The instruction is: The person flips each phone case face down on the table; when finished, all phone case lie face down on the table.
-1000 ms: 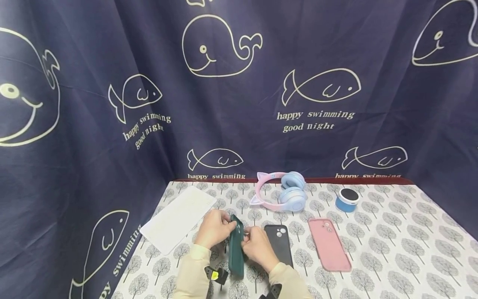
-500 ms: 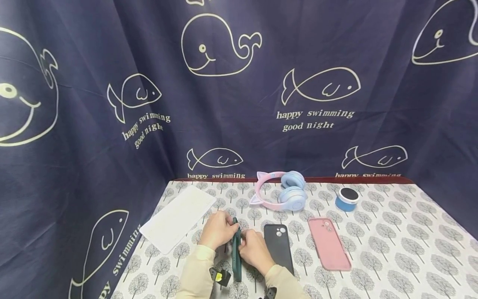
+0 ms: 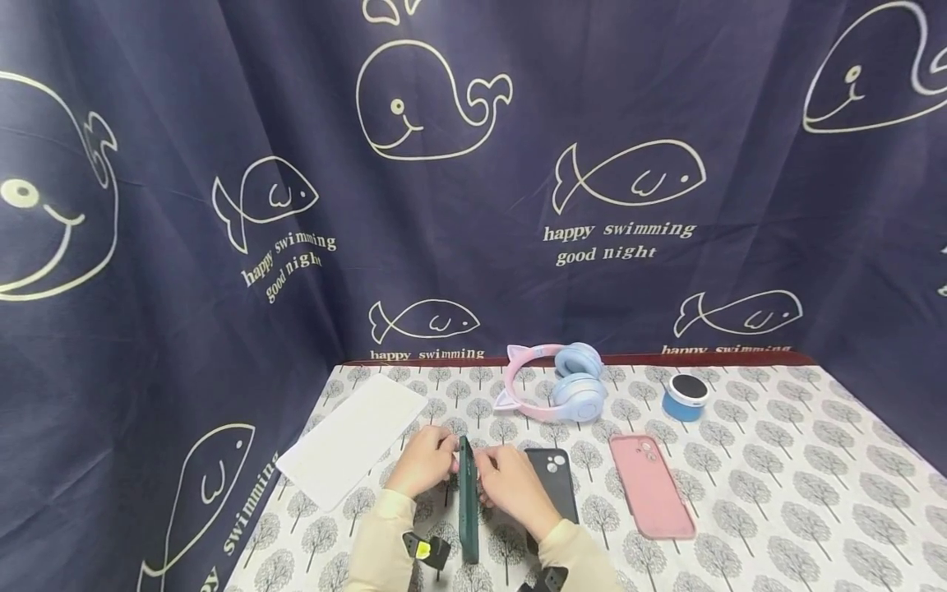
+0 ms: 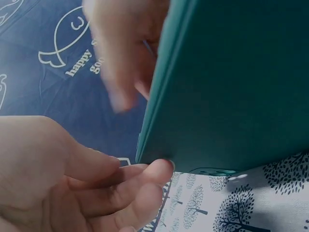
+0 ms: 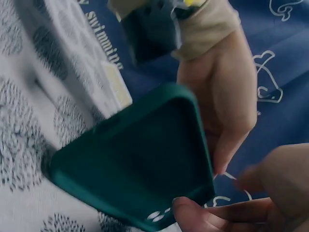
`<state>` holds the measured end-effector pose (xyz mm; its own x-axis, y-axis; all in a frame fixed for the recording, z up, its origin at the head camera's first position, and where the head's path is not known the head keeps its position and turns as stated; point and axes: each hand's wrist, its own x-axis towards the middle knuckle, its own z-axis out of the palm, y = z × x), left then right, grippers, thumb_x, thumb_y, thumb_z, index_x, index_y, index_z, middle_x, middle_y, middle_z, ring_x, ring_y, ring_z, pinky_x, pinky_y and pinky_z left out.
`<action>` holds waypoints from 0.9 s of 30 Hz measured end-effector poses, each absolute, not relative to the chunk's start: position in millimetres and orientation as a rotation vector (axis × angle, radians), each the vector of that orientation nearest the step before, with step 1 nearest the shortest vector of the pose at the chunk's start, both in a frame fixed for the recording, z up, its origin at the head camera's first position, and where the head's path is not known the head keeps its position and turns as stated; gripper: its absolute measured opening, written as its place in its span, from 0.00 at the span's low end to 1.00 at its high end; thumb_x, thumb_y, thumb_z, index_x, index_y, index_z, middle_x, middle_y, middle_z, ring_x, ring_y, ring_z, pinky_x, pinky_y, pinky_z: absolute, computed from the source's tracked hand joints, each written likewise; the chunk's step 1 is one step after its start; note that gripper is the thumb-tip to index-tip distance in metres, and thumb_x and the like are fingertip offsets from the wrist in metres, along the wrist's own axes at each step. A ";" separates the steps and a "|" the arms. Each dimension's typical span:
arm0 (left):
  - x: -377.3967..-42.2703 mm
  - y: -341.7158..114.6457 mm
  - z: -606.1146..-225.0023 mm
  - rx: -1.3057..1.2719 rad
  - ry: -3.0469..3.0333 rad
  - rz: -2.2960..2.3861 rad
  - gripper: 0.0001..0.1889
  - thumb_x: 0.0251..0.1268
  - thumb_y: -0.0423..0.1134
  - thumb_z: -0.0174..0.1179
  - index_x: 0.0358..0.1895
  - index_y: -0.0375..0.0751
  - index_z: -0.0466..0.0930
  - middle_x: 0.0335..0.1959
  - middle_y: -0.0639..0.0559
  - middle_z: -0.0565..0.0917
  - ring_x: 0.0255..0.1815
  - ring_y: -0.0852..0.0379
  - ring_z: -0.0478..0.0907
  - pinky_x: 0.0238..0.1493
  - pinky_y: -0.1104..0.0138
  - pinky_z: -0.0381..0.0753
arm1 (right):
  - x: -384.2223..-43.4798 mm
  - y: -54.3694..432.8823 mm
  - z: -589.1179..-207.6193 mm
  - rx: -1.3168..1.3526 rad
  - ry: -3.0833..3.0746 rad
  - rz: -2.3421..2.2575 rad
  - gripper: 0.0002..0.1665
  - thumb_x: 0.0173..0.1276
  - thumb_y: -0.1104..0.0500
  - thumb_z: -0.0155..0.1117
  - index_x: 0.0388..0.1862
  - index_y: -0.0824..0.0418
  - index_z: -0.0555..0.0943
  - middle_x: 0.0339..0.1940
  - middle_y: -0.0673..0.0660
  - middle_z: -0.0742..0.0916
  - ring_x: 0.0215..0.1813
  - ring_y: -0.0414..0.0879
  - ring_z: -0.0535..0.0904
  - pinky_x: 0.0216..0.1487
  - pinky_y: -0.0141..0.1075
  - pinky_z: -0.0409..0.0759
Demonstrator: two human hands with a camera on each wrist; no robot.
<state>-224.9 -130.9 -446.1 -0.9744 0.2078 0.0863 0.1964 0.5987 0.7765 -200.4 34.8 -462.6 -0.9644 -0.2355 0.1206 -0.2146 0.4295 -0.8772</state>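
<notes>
Head view: green case (image 3: pixel 468 506) between left hand (image 3: pixel 425 460) and right hand (image 3: pixel 515 487)

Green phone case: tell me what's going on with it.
A person has the green phone case tilted up on edge between the left hand and right hand, fingertips at its camera-hole end. No phone shows inside it. A black case lies on the table, partly hidden by the right arm, with a pink case farther right. Whether the green case's lower edge touches the table isn't clear.
</notes>
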 end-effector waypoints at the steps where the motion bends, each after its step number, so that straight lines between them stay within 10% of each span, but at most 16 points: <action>1: -225.4 -131.3 -446.2 0.358 2.794 1.356 0.14 0.72 0.31 0.48 0.27 0.36 0.80 0.16 0.53 0.78 0.16 0.59 0.75 0.22 0.65 0.76 | -199.7 34.0 -460.4 -0.425 2.637 -1.608 0.20 0.74 0.54 0.56 0.29 0.65 0.84 0.14 0.57 0.82 0.14 0.47 0.79 0.17 0.36 0.77; 8: -225.5 -132.3 -446.1 0.422 2.711 1.405 0.13 0.71 0.29 0.47 0.30 0.32 0.80 0.17 0.52 0.80 0.16 0.59 0.75 0.23 0.66 0.76 | -195.7 29.8 -456.6 -0.453 2.690 -1.514 0.18 0.68 0.49 0.66 0.24 0.60 0.83 0.08 0.45 0.78 0.09 0.36 0.73 0.13 0.34 0.72; 27: -228.8 -143.7 -456.4 0.336 2.601 1.444 0.22 0.79 0.49 0.48 0.43 0.33 0.82 0.22 0.51 0.80 0.20 0.53 0.79 0.27 0.59 0.80 | -198.8 44.9 -439.6 -0.205 2.359 -1.982 0.20 0.68 0.66 0.61 0.53 0.80 0.77 0.32 0.61 0.88 0.24 0.47 0.83 0.32 0.51 0.84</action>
